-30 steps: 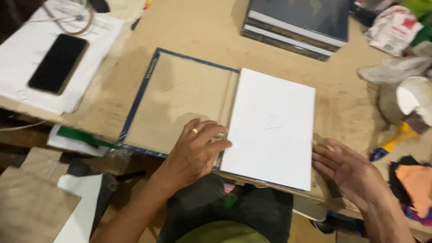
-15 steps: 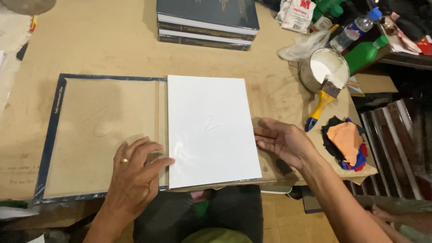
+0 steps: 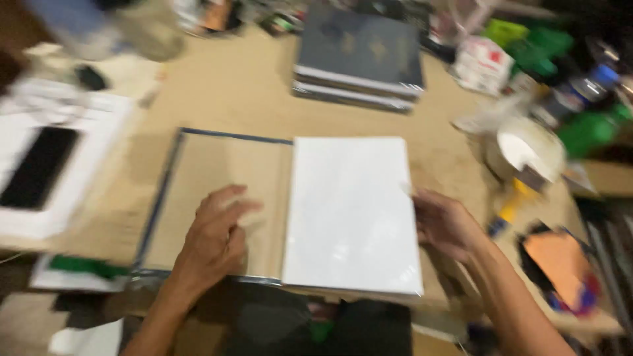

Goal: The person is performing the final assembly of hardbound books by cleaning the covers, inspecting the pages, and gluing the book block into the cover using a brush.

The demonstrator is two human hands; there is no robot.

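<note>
Left hand (image 3: 214, 240) lies flat, pinning the open cover board (image 3: 217, 191); right hand (image 3: 445, 224), fingers spread, steadies the white page block (image 3: 353, 211) at centre frame.

I count two hands over the bench (image 3: 231, 86): one left hand (image 3: 214, 240) and one right hand (image 3: 445, 224). There is one open book cover (image 3: 217, 178) with one white page block (image 3: 353, 211) on it, and one stack of dark books (image 3: 359, 56) behind; blur keeps me from counting the books in it. I also see one black phone (image 3: 36, 168), one white tub (image 3: 527, 148) and one orange cloth (image 3: 560, 260).
</note>
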